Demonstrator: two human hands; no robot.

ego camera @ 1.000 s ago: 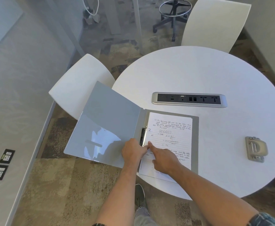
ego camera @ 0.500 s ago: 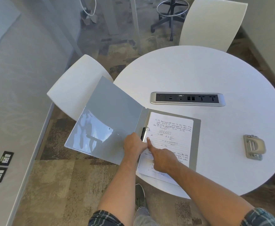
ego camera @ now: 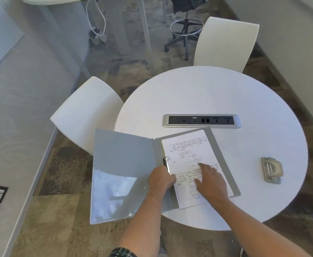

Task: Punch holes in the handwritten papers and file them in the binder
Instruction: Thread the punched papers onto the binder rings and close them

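Observation:
A grey binder lies open at the near left of the round white table, its left cover hanging past the table's edge. Handwritten papers lie on its right half, their left margin at the metal ring clip. My left hand is curled over the spine just below the clip and hides the clip's lower part. My right hand rests flat on the lower half of the top sheet with its fingers spread. A grey hole punch sits apart on the table to the right.
A silver power-socket strip is set into the table just beyond the binder. One white chair stands at the left under the binder's cover, another at the far side. A black swivel stool stands behind.
My right hand has left the ring clip, where its finger pointed, and now lies flat in the middle of the page. The binder has turned slightly. My left hand stays at the spine.

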